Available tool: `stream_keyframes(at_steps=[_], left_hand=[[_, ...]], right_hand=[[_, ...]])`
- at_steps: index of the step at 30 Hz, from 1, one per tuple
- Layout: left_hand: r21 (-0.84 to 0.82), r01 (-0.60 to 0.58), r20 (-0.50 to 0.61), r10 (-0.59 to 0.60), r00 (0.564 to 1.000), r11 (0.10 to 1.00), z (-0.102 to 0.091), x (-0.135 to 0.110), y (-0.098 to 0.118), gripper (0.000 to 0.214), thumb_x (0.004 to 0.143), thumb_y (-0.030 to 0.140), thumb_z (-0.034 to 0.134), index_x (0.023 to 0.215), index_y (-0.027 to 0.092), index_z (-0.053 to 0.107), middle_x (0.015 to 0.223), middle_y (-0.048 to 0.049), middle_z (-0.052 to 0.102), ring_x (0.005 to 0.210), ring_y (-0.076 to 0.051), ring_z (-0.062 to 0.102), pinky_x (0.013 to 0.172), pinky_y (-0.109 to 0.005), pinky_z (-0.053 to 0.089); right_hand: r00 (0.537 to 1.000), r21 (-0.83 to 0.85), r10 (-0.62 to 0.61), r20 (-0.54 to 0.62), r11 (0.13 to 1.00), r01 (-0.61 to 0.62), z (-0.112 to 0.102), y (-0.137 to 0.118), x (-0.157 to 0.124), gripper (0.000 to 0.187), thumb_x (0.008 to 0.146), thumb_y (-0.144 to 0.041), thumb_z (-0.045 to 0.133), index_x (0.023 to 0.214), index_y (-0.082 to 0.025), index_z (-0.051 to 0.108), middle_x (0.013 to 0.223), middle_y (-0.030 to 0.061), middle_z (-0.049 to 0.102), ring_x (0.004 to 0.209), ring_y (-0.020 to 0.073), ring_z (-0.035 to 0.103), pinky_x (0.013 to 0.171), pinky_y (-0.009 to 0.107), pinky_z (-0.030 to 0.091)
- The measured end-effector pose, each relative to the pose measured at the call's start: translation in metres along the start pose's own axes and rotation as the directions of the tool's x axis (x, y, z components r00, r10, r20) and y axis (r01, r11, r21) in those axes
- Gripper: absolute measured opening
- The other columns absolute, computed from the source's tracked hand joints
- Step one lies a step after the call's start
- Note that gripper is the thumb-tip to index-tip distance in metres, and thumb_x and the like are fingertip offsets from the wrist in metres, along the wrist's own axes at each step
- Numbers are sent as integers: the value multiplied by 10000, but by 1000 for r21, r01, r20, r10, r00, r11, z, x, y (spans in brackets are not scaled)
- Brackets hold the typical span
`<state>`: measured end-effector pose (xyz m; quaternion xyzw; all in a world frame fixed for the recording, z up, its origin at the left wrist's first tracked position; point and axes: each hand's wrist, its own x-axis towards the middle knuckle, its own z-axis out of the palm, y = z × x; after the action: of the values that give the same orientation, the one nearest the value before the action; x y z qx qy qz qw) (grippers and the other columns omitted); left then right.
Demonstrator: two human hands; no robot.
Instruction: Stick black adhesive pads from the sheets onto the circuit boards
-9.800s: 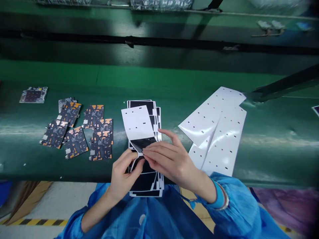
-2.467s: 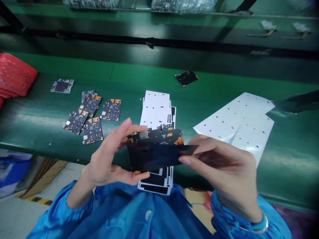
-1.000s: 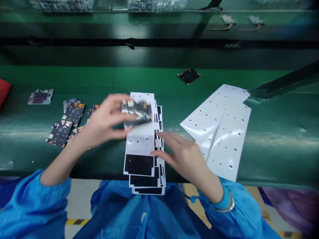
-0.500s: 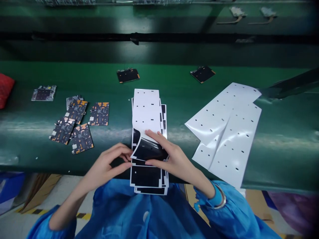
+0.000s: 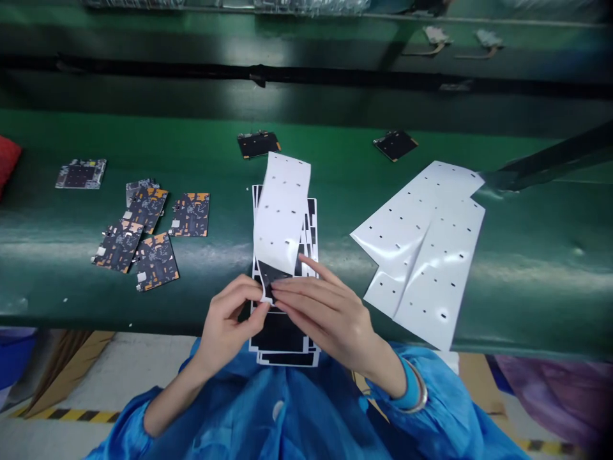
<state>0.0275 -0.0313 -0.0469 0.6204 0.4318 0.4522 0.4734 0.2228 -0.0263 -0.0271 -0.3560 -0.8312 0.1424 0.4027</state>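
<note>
The left hand (image 5: 231, 317) pinches a corner of a punched black-and-white sheet (image 5: 282, 214), and the right hand (image 5: 336, 316), nearly closed, grips its edge, above a sheet stack (image 5: 281, 330) at six o'clock. Circuit boards (image 5: 157, 263) lie at nine

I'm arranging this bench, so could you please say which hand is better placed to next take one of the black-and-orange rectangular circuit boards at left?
Probably the left hand: it is nearer those circuit boards, though it pinches a black-and-white flexible sheet. The right hand is farther away.
</note>
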Motion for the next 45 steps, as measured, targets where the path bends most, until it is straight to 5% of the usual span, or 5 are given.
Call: stream_keyframes(at_steps=[18, 26, 29, 33, 45], left_hand=[[61, 116, 26, -118, 993, 991, 2, -11, -2, 176, 901, 162, 586, 726, 178, 588, 761, -4, 531, 692, -125, 537, 609, -228, 422], [659, 116, -25, -133, 991, 743, -16, -52, -13, 142, 938, 280, 562, 863, 168, 605, 895, -58, 563, 837, -206, 560, 721, -328, 479], [853, 52, -53, -13, 999, 519, -7, -54, -10, 575, 898, 372, 661, 1395, 139, 490, 1260, -185, 478, 1134, -323, 513, 871, -450, 499], [626, -59, 136, -35, 990, 778, 2, -32, 3, 555, 943, 346, 607, 1456, 253, 416, 1362, -144, 397, 1282, -303, 446, 1004, -441, 505], [723, -175, 311, -89, 946, 668, -43, 21, 4, 507, 912, 458, 636, 1364, 246, 550, 1309, -170, 504, 1185, -353, 531, 982, -558, 490]], right_hand=[[984, 7, 179, -22, 984, -179, -4, 4, 4, 127, 868, -57, 617, 822, -175, 626, 748, 0, 729, 693, 124, 710, 982, 405, 606], [628, 323, 741, -236, 670, -669, -53, 24, -9, 63, 872, -240, 711, 814, -263, 722, 757, -43, 732, 699, 122, 692, 607, 212, 572], [768, 333, 617, -172, 770, -544, -42, 10, -5, 106, 888, -170, 688, 878, -271, 716, 856, -42, 759, 812, 120, 721, 734, 228, 610], [951, 433, 280, 131, 847, -308, -17, -7, 3, 238, 923, -118, 634, 1127, -218, 702, 1156, 58, 748, 1130, 170, 694, 996, 329, 595], [803, 413, 578, 143, 702, -580, -14, 30, 10, 162, 834, -268, 753, 731, -200, 647, 681, -10, 683, 620, 136, 678, 588, 236, 592]])
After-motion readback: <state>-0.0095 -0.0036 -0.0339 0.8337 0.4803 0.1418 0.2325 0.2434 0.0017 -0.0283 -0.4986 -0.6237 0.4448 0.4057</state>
